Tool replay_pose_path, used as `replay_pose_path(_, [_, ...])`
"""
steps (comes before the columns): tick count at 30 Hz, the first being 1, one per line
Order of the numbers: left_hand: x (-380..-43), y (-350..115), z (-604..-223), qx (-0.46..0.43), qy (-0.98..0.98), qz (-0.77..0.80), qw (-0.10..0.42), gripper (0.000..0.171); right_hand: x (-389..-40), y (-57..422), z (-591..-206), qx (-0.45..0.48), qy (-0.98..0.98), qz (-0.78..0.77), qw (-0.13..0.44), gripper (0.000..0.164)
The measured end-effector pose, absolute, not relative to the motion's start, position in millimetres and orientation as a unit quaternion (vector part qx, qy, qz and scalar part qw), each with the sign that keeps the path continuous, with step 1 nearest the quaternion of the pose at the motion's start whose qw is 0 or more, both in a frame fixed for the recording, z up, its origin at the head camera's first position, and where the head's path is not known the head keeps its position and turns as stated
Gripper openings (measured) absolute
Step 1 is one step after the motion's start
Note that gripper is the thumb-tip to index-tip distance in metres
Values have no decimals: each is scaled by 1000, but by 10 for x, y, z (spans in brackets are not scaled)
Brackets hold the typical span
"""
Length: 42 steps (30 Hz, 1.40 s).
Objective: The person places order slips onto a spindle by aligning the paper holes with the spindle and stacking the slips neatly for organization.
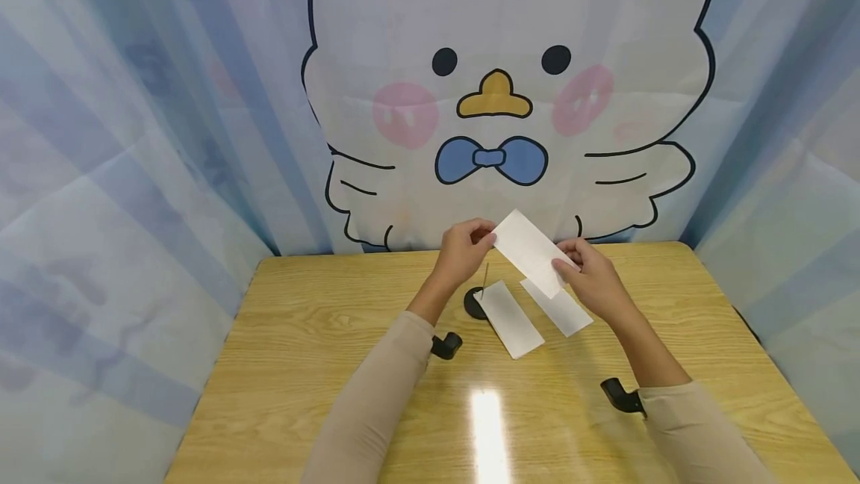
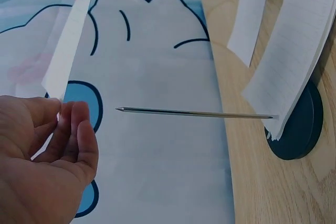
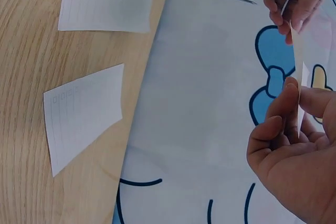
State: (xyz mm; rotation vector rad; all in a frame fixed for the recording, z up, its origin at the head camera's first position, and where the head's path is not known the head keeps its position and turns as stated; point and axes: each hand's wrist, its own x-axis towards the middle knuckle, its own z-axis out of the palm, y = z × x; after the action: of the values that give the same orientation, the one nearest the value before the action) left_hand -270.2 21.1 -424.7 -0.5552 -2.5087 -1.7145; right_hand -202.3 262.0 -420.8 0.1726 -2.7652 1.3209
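A white paper slip (image 1: 529,249) is stretched between my two hands, raised over the table. My left hand (image 1: 460,254) pinches one end between thumb and fingers, and my right hand (image 1: 596,275) pinches the opposite end. Below them stands a bill spike: its thin metal needle (image 2: 194,113) rises from a round black base (image 2: 304,132). A small stack of slips (image 1: 513,322) is pierced near one end by the needle and lies low against the base. In the left wrist view the held slip is up beside the needle's pointed tip, apart from it.
Another loose slip (image 1: 563,312) with faint printed lines (image 3: 68,98) lies on the wooden table (image 1: 322,364) to the right of the stack. Behind the table's far edge hangs a curtain (image 1: 497,208) with a cartoon bird. Black wrist mounts (image 1: 621,396) protrude beside both sleeves.
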Motion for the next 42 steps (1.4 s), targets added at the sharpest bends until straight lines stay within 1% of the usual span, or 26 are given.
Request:
replay_pose_path(9, [-2698,193,-4254,-165,-814,-555,46,19,-2033,2588,-4286,67,-898,433,32,36])
replay_pose_path(16, [-2688,196,-4257,-166,-817,-550,54,17,-2011,2559,-4358,72,-898,434,31,31])
replay_pose_path(23, [-2676,200,-4273,-159,-821,-548,38,17,-1986,2552,-4415,61,-905,421,21,27])
replay_pose_path(31, [-2674,185,-4338,-138,-833,-535,16,16,-1966,2520,-4523,73,-909,411,8,26])
replay_pose_path(37, [-2668,184,-4364,-124,-831,-542,-5,17,-1936,2499,-4558,74,-908,412,13,25])
replay_pose_path(42, [-2664,183,-4376,-120,-830,-544,-11,17,-1920,2490,-4570,77,-906,415,14,25])
